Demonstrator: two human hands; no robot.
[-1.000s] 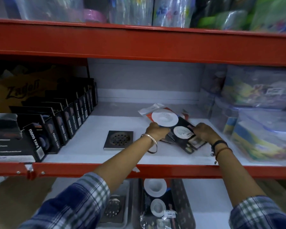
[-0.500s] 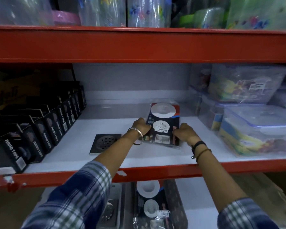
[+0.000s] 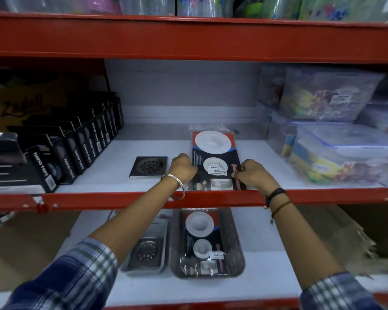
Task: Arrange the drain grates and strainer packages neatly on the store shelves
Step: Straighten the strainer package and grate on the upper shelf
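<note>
A strainer package [image 3: 214,153], black and red with two white round strainers, lies flat and straight on the middle shelf [image 3: 112,175]. My left hand [image 3: 183,167] grips its left edge and my right hand [image 3: 252,174] pinches its right edge near the front. A square metal drain grate [image 3: 148,167] lies just left of my left hand, apart from the package. On the lower shelf a second drain grate [image 3: 146,251] sits in a tray, and a second strainer package [image 3: 203,240] lies in a dark tray beside it.
Black nano tape boxes [image 3: 76,144] stand in a row at the left of the middle shelf. Clear plastic containers [image 3: 336,153] are stacked at the right. A red shelf beam [image 3: 211,199] crosses in front of my wrists. Cardboard boxes flank the lower shelf.
The strainer package, tilted and askew a second ago, was turned straight and now lies flat, nearer the shelf's front edge. Both hands stayed on its sides.
</note>
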